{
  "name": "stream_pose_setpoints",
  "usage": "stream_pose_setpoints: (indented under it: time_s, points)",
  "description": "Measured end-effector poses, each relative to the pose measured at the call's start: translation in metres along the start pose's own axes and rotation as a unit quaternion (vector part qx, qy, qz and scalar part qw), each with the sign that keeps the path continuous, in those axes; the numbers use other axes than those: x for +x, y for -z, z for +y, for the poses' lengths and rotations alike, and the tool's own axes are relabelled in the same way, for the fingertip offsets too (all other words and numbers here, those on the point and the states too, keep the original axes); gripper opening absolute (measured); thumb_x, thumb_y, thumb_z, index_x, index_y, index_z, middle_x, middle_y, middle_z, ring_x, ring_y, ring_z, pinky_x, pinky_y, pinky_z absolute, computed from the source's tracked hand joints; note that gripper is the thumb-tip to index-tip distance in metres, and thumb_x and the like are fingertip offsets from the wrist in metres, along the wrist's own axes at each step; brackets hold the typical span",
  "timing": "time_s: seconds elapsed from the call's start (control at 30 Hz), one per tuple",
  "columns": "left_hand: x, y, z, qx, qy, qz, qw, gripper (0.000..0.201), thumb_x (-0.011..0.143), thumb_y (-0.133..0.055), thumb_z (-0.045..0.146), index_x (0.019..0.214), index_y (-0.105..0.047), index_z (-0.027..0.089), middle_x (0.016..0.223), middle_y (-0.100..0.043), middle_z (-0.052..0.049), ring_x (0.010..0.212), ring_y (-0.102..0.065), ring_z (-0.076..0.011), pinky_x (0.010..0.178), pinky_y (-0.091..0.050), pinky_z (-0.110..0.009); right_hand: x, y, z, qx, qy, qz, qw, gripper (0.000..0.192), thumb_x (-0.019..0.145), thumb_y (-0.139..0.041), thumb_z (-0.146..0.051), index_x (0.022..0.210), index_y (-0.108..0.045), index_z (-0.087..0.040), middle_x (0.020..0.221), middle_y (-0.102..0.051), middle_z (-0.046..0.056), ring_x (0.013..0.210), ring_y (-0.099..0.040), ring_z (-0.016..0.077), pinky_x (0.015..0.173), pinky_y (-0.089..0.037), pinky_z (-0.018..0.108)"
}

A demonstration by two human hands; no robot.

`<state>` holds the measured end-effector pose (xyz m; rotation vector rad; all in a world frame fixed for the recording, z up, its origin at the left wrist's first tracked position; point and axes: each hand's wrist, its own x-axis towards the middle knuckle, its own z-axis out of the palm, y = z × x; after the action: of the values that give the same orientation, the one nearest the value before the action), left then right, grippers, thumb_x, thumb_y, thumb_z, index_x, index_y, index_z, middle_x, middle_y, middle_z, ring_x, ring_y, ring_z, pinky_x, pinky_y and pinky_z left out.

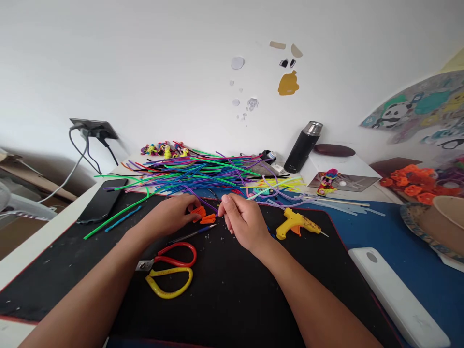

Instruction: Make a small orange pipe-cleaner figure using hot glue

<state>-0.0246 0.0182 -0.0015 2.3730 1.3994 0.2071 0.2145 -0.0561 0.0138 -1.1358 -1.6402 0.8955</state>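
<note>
My left hand (pixel 174 213) is closed, its fingertips and thumb at a small bunch of folded orange pipe cleaner pieces (pixel 198 212) on the black mat. A second orange piece (pixel 208 219) lies just beside it. My right hand (pixel 243 221) is closed, thumb pressed on curled fingers; what they hold, if anything, is too small to make out. A purple pipe cleaner (pixel 197 195) runs between the hands from the pile. Below the left hand lie a blue pen (pixel 192 233) and scissors (pixel 172 270) with one red and one yellow handle.
Many coloured pipe cleaners (pixel 203 174) are heaped along the wall. A yellow glue gun (pixel 297 224) lies right of my right hand. A phone (pixel 102 200) is at left, a black flask (pixel 303 147) at the back, a white device (pixel 398 297) at right.
</note>
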Motion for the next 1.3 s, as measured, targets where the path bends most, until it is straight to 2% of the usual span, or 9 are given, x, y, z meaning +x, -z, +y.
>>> stream_pose_setpoints:
  time_s: [0.13,0.23,0.37,0.47,0.67,0.8,1.03,1.13,1.3]
  points:
    - [0.002,-0.001,0.000,0.006,0.007,0.006,1.000,0.023,0.094,-0.058,0.041,0.102,-0.073,0.025,0.096,-0.078,-0.006,0.081,-0.068,-0.0248,0.069,-0.046,-0.034,0.000,-0.001,0.002,-0.004,0.001,-0.002,1.000,0.055,0.111,-0.038,-0.063,0.080,-0.061,-0.024,0.056,-0.054,-0.003,0.052,-0.054,0.0155,0.058,-0.041,0.029]
    - [0.002,-0.004,0.011,0.011,0.005,0.021,1.000,0.025,0.096,-0.056,0.043,0.099,-0.072,0.024,0.093,-0.077,-0.006,0.080,-0.067,-0.0259,0.068,-0.045,-0.035,0.000,-0.002,0.004,-0.007,0.001,-0.007,1.000,0.054,0.111,-0.038,-0.063,0.080,-0.060,-0.024,0.055,-0.053,-0.003,0.052,-0.054,0.0154,0.058,-0.041,0.029]
    - [0.002,-0.010,0.027,0.043,0.000,0.039,0.998,0.024,0.097,-0.056,0.044,0.094,-0.070,0.024,0.097,-0.076,-0.007,0.087,-0.068,-0.0272,0.073,-0.047,-0.035,0.000,-0.002,0.006,-0.003,-0.004,-0.009,1.000,0.054,0.111,-0.038,-0.063,0.081,-0.061,-0.025,0.055,-0.053,-0.003,0.051,-0.054,0.0157,0.057,-0.040,0.029]
    - [0.002,-0.013,0.030,0.066,0.007,0.043,0.997,0.021,0.097,-0.056,0.041,0.097,-0.069,0.024,0.099,-0.076,-0.008,0.092,-0.068,-0.0278,0.076,-0.047,-0.035,0.001,-0.002,0.007,-0.003,-0.008,-0.011,1.000,0.051,0.111,-0.040,-0.061,0.081,-0.060,-0.025,0.055,-0.054,-0.003,0.051,-0.054,0.0156,0.057,-0.039,0.029]
    - [0.001,-0.009,0.023,0.013,-0.011,0.027,0.999,0.028,0.096,-0.059,0.049,0.103,-0.069,0.024,0.104,-0.077,-0.006,0.091,-0.069,-0.0272,0.074,-0.047,-0.035,0.001,0.000,0.007,-0.020,-0.008,-0.007,1.000,0.052,0.111,-0.040,-0.061,0.079,-0.059,-0.025,0.054,-0.053,-0.004,0.050,-0.054,0.0157,0.058,-0.039,0.029]
    - [0.000,-0.009,0.023,0.020,-0.025,0.022,0.999,0.030,0.092,-0.067,0.051,0.104,-0.069,0.024,0.105,-0.076,-0.007,0.093,-0.069,-0.0283,0.076,-0.047,-0.035,0.002,-0.001,0.009,-0.023,-0.006,-0.003,1.000,0.050,0.112,-0.041,-0.059,0.080,-0.059,-0.025,0.053,-0.053,-0.004,0.050,-0.054,0.0154,0.058,-0.039,0.028]
    - [0.002,-0.003,0.013,-0.047,0.003,0.021,0.999,0.028,0.093,-0.059,0.044,0.108,-0.071,0.023,0.098,-0.077,-0.006,0.085,-0.070,-0.0254,0.071,-0.049,-0.034,0.003,0.000,0.015,-0.024,-0.003,0.001,1.000,0.053,0.111,-0.040,-0.062,0.080,-0.060,-0.024,0.054,-0.053,-0.004,0.049,-0.054,0.0149,0.057,-0.041,0.028]
    - [0.004,-0.002,0.002,-0.059,-0.010,0.017,0.998,0.026,0.090,-0.059,0.038,0.107,-0.072,0.023,0.100,-0.077,-0.006,0.087,-0.070,-0.0253,0.075,-0.051,-0.035,0.004,0.001,0.018,-0.013,-0.008,0.013,1.000,0.052,0.111,-0.041,-0.062,0.080,-0.059,-0.024,0.054,-0.053,-0.004,0.049,-0.054,0.0151,0.056,-0.040,0.028]
    - [0.007,-0.007,-0.007,-0.044,-0.022,0.024,0.999,0.022,0.087,-0.058,0.029,0.103,-0.073,0.025,0.104,-0.079,-0.006,0.092,-0.071,-0.0264,0.079,-0.052,-0.036,0.004,0.000,0.019,-0.027,-0.005,-0.005,1.000,0.051,0.112,-0.041,-0.059,0.079,-0.059,-0.024,0.053,-0.052,-0.005,0.048,-0.054,0.0146,0.057,-0.040,0.028]
